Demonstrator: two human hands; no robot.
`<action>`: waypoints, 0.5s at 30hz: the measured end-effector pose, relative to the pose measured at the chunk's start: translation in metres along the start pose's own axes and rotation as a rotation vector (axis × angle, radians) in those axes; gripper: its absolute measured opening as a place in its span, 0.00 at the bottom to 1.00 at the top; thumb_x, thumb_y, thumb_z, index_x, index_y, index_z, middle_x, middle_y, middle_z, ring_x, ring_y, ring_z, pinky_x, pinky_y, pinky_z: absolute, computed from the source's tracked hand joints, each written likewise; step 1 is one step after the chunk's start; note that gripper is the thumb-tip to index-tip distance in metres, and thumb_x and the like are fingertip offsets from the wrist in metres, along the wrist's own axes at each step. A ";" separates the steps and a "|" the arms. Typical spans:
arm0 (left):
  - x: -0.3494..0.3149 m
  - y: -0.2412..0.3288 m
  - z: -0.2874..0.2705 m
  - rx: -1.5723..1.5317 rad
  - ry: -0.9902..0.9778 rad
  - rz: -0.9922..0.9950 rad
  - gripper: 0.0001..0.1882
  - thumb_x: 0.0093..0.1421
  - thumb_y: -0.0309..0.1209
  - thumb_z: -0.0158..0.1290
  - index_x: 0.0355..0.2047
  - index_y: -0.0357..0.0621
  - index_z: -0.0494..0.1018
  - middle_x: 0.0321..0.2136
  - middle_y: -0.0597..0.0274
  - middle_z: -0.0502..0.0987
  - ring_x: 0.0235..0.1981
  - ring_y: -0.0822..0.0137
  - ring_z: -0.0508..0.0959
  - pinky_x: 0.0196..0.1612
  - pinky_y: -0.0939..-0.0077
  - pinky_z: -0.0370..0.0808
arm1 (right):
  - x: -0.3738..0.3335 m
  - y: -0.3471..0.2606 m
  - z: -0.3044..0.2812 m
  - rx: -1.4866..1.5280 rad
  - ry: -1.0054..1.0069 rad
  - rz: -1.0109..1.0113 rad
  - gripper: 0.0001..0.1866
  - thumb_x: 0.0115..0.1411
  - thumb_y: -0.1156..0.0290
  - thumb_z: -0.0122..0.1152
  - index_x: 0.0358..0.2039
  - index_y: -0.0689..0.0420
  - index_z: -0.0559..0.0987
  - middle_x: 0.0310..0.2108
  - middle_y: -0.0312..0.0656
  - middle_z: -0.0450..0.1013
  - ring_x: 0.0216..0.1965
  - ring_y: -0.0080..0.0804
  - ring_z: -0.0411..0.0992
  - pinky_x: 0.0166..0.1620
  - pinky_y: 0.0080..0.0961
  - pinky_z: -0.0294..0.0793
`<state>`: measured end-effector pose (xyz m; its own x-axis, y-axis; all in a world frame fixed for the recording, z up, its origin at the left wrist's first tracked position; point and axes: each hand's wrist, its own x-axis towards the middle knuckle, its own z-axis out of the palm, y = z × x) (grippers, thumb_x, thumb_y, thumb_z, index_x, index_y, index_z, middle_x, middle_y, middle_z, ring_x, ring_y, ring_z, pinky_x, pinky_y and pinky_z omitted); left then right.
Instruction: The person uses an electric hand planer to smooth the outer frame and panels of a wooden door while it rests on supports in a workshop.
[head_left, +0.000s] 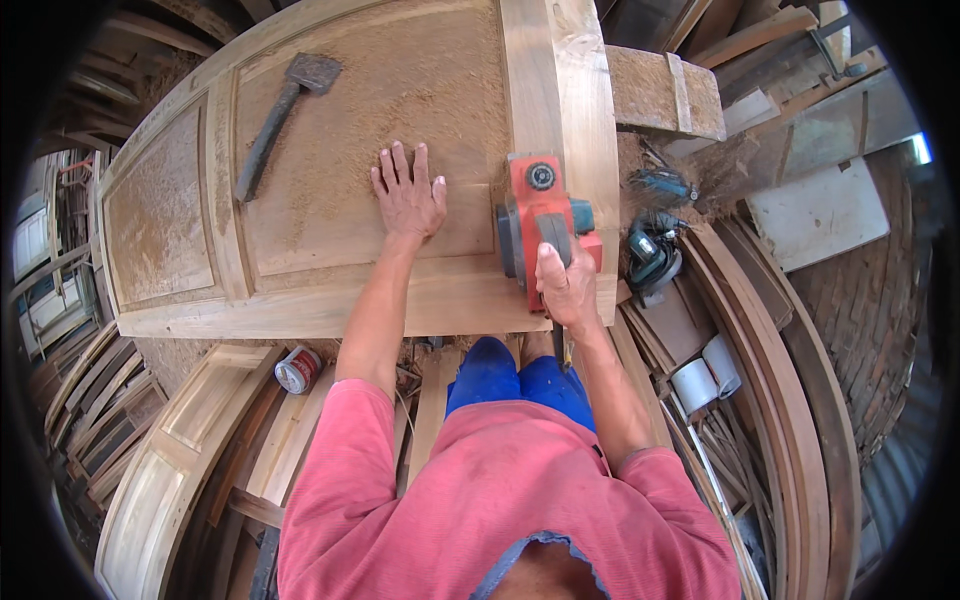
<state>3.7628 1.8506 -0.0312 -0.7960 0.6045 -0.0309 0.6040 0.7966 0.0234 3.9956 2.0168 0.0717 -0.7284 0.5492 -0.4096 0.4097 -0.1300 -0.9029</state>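
My right hand (568, 285) is wrapped round the handle of a red electric planer (528, 185). The planer rests on the right-hand edge piece of a panelled wooden door (440, 297), which lies flat before me. On the door's sunken panel, strewn with wood shavings (400, 75), my left hand (410, 200) lies flat with its fingers stretched out, holding nothing. Farther left on that panel is a mallet (270, 130) with a dark handle and a blocky head, out of touch with either hand. The planer hides part of the wood beneath it.
Right of the door, power tools (652, 245) lie beside long curved-looking boards (775, 400). A dusty wooden block (665, 92) juts out at the far right corner. At lower left stand another panelled door (185, 440) and a can (298, 370). Stacked timber surrounds the work.
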 end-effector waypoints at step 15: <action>0.000 -0.001 -0.001 -0.077 0.068 0.013 0.38 0.65 0.46 0.51 0.73 0.48 0.57 0.73 0.38 0.51 0.74 0.37 0.48 0.73 0.34 0.43 | 0.100 -0.043 0.016 0.004 0.049 -0.127 0.26 0.71 0.47 0.54 0.27 0.58 0.73 0.17 0.35 0.70 0.17 0.22 0.70 0.23 0.24 0.69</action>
<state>3.7624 1.8492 -0.0304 -0.7907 0.6111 0.0379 0.6114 0.7849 0.1006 3.8962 2.0644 0.0678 -0.7467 0.6008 -0.2854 0.3136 -0.0604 -0.9476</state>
